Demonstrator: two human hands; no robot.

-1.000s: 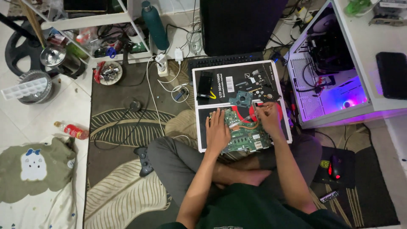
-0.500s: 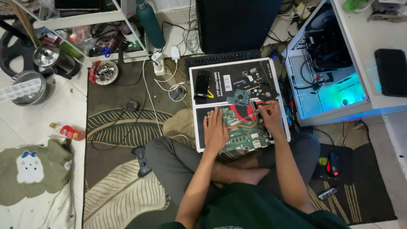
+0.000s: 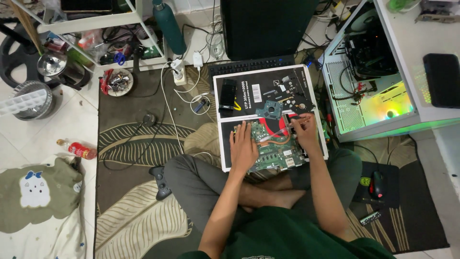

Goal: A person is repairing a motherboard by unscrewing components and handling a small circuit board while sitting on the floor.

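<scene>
My left hand [image 3: 243, 145] lies flat, fingers spread, on the green circuit board [image 3: 275, 148], seemingly to keep it from shifting. The board sits at the near edge of the white-rimmed tray [image 3: 224, 144], which rests on my crossed legs over the rug [image 3: 129, 139]. My right hand [image 3: 305, 130] has its fingers pinched narrow on a thin tool [image 3: 292, 123] at the board's far right corner. The tool tip and whatever it touches are too small to make out.
</scene>
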